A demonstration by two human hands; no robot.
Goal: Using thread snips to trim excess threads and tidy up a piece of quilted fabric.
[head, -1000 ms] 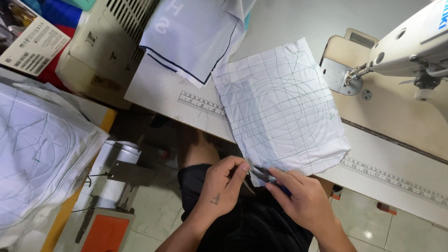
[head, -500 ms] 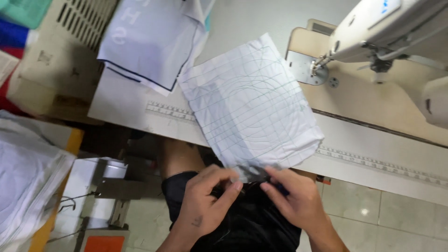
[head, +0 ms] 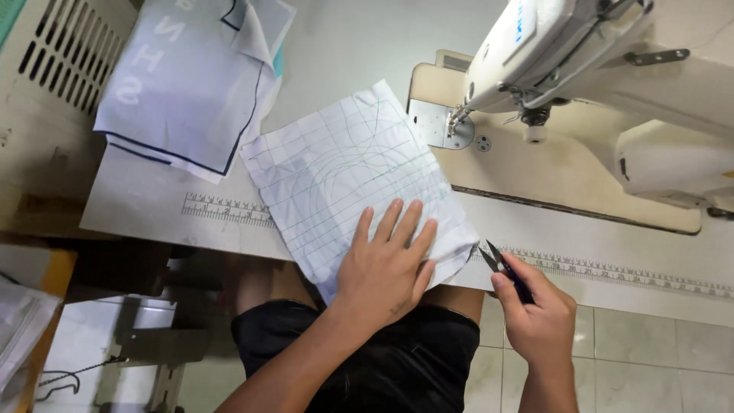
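Note:
A white quilted fabric square (head: pixel 344 172) with drawn grid and curved lines lies on the sewing table (head: pixel 352 46), its near corner hanging over the front edge. My left hand (head: pixel 386 264) rests flat on that near part, fingers spread. My right hand (head: pixel 535 313) is just right of the fabric's corner and holds small dark thread snips (head: pixel 497 264), blades parted and pointing up toward the table edge.
A white sewing machine (head: pixel 596 69) stands at the right with its needle plate (head: pixel 440 126) beside the fabric. More white cloth pieces (head: pixel 191 76) are piled at the back left. Ruler strips (head: pixel 229 208) run along the table's front edge. Tiled floor lies below.
Both hands were together at the fabric's hanging corner. Now my left hand lies flat on the fabric and my right hand has drawn away to the right with the snips.

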